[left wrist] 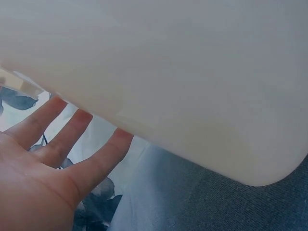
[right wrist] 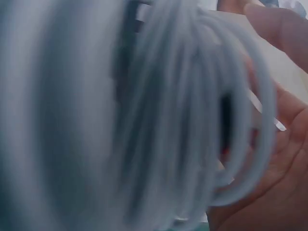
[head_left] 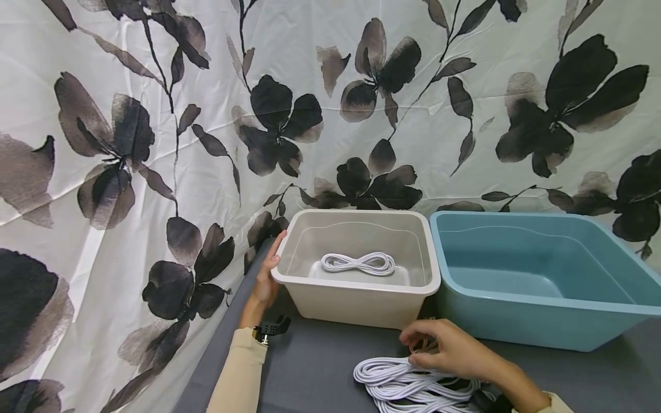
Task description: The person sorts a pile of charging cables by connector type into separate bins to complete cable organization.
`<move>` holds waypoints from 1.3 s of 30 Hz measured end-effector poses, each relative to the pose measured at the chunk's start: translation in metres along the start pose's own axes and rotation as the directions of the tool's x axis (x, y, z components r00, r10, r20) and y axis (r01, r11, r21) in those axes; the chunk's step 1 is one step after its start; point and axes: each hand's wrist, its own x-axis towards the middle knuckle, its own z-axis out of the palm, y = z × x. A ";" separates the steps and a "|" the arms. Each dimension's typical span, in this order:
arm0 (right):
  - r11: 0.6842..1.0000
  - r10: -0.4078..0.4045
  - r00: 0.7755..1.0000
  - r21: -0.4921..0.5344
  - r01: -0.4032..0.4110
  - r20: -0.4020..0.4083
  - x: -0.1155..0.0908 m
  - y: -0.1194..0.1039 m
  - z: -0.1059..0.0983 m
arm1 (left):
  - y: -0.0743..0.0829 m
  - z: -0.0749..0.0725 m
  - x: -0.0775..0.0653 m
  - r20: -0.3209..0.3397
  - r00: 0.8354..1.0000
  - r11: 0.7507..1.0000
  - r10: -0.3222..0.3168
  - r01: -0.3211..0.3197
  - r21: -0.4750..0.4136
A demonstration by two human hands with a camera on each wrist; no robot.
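Note:
A beige plastic bin point(head_left: 356, 304) stands on the grey surface with a white cable point(head_left: 358, 263) coiled in a figure eight inside. My left hand point(head_left: 265, 281) touches the bin's left side, its fingers straight along the wall under the rim; in the left wrist view the fingertips point(left wrist: 124, 137) meet the bin's edge. In front of the bin lies a larger bundle of white cable point(head_left: 408, 384). The right hand point(head_left: 454, 350) grips the bundle's upper edge with curled fingers and thumb. Blurred loops of the cable bundle point(right wrist: 192, 106) partly hide the fingers in the right wrist view.
Immediately right of the beige bin is a larger blue bin point(head_left: 537, 321), with nothing seen inside. A white curtain with dark flowers point(head_left: 279, 137) hangs behind both bins and along the left. The grey surface point(head_left: 320, 355) extends below the bins.

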 end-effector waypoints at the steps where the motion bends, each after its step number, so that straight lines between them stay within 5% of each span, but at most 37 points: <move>1: 1.000 -0.009 1.000 -0.012 0.009 0.005 0.000 0.002 0.001 | 0.001 0.001 0.000 -0.001 1.000 1.000 0.001 -0.001 0.000; 9: 0.998 -0.002 0.999 -0.068 0.005 0.040 -0.002 0.010 0.008 | 0.001 0.000 -0.002 -0.006 1.000 1.000 0.006 -0.006 0.001; 15: 0.983 -0.115 0.993 -0.142 0.114 0.007 -0.003 0.014 0.013 | -0.001 -0.001 -0.002 -0.014 1.000 1.000 0.005 -0.005 0.002; 39: 0.968 -0.192 0.981 -0.169 0.186 -0.018 -0.002 0.013 0.017 | -0.001 0.001 -0.003 0.002 1.000 1.000 0.010 -0.010 0.009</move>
